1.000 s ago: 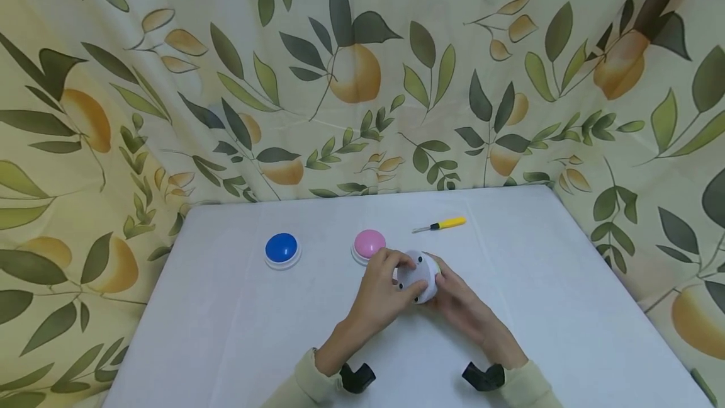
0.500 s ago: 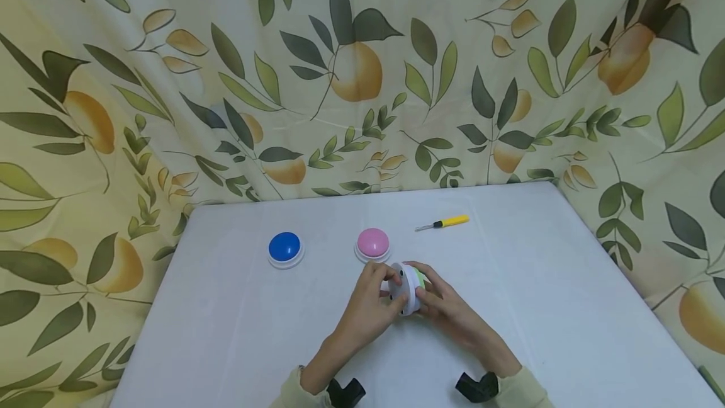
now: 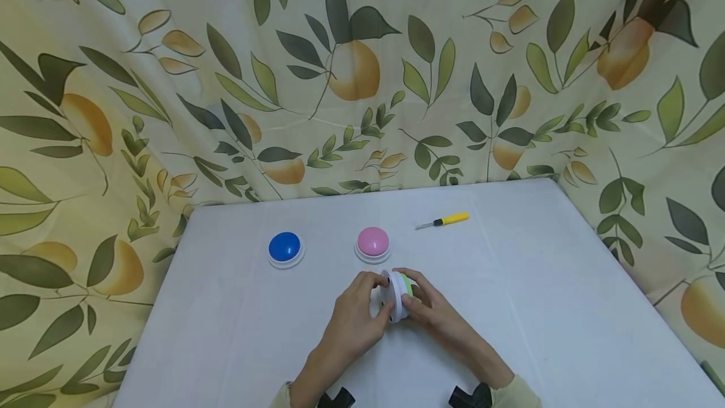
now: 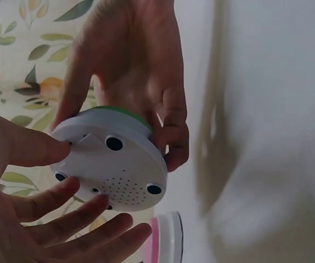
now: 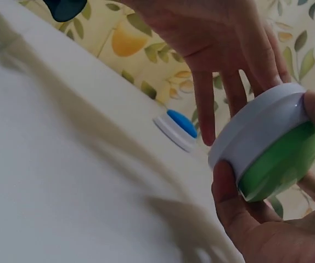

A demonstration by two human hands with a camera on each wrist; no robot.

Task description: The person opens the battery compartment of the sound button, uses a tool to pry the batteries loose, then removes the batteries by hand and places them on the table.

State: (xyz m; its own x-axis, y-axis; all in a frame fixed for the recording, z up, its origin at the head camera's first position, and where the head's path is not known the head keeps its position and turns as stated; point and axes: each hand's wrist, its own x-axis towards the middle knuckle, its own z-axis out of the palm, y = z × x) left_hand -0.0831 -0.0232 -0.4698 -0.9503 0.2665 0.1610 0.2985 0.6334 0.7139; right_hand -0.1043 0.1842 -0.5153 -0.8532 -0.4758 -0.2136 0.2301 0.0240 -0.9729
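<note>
My right hand [image 3: 444, 323] grips a round push button [image 3: 401, 312] with a white base and a green dome, holding it on edge above the table. In the left wrist view its white underside [image 4: 138, 159] faces my left hand [image 3: 352, 315] and shows dark round feet, a grid of small holes and a raised piece near the thumb tip. The thumb and fingertips of the left hand rest at this underside, the fingers spread and fairly straight. Seen from the right wrist, the green dome [image 5: 283, 164] points toward the right palm, with fingers around the white rim.
On the white table [image 3: 238, 345], a blue push button [image 3: 284, 247] stands at the left and a pink one [image 3: 372, 243] just beyond my hands. A yellow-handled screwdriver [image 3: 453, 218] lies at the back right. A patterned curtain [image 3: 362, 131] hangs behind the table.
Both hands have moved a little left and nearer to me with the green push button. Its underside has turned from facing up toward the head camera to facing left.
</note>
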